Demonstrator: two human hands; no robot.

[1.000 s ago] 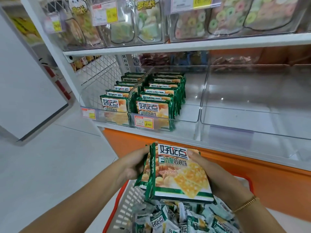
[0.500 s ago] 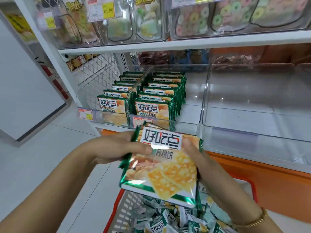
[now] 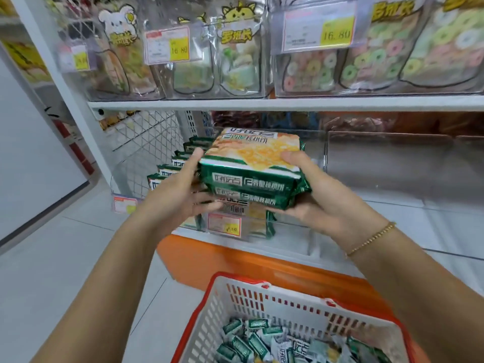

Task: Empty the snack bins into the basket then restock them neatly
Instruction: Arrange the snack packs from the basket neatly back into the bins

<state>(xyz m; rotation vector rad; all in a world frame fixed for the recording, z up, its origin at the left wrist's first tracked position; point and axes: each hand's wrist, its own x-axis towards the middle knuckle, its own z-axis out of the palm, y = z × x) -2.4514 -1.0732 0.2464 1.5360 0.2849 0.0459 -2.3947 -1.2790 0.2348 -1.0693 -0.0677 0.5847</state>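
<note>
Restocking is partial: left hand [image 3: 178, 197] and right hand [image 3: 323, 203], fingers [image 3: 204, 205] curled, grip stacked green foil cracker packs [image 3: 254, 176] before clear plastic bins [image 3: 379, 166]; loose green packets [image 3: 251, 345] remain in the white slotted basket [image 3: 262, 284].

Packet stack [image 3: 251, 166] between hands [image 3: 178, 197] [image 3: 324, 205]; basket [image 3: 262, 297] below.

Cracker packs [image 3: 251, 166]: I see a green stack, lying flat, lifted before the bins.
Clear bins [image 3: 392, 163]: left ones keep upright packs [image 3: 167, 170] in rows.
Basket [image 3: 237, 277]: white, orange rim, small packets [image 3: 259, 341] inside.
</note>
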